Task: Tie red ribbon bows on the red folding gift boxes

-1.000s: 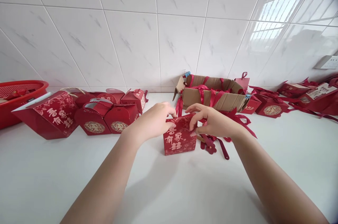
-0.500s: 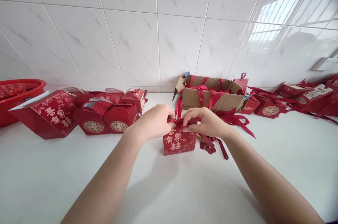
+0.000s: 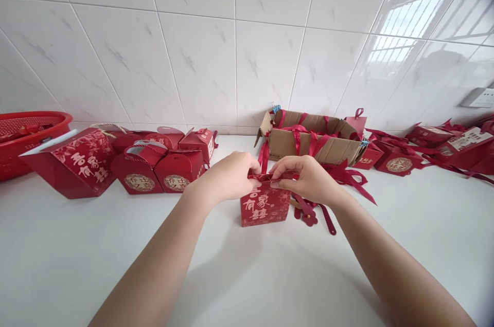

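A small red gift box [image 3: 266, 206] with pale Chinese characters stands upright on the white table in front of me. My left hand [image 3: 241, 175] pinches the left part of its top edge, thumb and fingers closed. At the right part of the top, my right hand [image 3: 303, 178] grips the edge between thumb and fingers. The fingers partly cover the top of the box, so its closure is hidden. Beside its right side lie dark red straps with a flower-shaped piece [image 3: 309, 215].
Behind the hands stands a cardboard box [image 3: 316, 146] draped with red ribbons. Several red gift boxes [image 3: 139, 178] and a red plastic basket [image 3: 34, 137] are on the left. More red boxes [image 3: 397, 160] and loose ribbon [image 3: 353, 178] lie right. A tiled wall [image 3: 200, 59] closes off the back.
The view has shifted slightly, so everything sits a little further right. My right thumb and fingers have closed more along the box's top edge. The gift box stays standing in place.
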Available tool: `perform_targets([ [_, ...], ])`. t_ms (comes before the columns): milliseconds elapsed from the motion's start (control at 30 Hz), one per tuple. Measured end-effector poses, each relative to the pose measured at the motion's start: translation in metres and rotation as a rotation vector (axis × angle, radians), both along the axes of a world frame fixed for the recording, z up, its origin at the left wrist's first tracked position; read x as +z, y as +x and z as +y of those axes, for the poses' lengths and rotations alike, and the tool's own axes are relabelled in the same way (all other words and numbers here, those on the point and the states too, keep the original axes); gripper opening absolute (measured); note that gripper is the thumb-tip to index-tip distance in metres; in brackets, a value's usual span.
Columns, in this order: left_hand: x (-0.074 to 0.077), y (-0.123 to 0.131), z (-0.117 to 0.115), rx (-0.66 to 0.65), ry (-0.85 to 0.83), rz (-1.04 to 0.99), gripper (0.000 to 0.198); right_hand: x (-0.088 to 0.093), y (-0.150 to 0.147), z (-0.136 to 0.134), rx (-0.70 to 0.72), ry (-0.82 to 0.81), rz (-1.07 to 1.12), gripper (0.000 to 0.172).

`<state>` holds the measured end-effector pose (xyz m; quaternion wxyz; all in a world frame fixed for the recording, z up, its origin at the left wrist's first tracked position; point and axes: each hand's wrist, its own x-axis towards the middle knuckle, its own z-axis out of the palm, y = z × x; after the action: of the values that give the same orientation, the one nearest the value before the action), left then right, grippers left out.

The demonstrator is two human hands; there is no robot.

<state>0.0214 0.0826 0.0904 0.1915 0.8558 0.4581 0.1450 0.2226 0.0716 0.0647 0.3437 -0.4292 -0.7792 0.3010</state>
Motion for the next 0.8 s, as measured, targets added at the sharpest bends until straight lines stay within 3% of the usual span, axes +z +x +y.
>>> perform_targets([
  [200,0.0,0.001,0.001,0.015,0.001,0.071,0.012,-0.011,-0.009,0.002,-0.064,0.022,0.117,0.013],
  [467,0.005,0.014,-0.009,0.079,0.131,0.173,0.029,-0.014,-0.016,0.004,-0.183,0.117,0.023,0.016],
  [533,0.001,0.026,-0.011,0.126,0.208,0.214,0.03,-0.012,-0.017,0.003,-0.209,0.119,0.04,0.014],
  [700,-0.018,0.05,-0.01,0.297,0.374,0.293,0.012,-0.012,-0.018,0.003,-0.234,0.116,0.101,0.016],
  [800,-0.02,0.051,-0.009,0.35,0.395,0.345,0.022,-0.015,-0.018,0.003,-0.241,0.138,0.116,0.014],
])
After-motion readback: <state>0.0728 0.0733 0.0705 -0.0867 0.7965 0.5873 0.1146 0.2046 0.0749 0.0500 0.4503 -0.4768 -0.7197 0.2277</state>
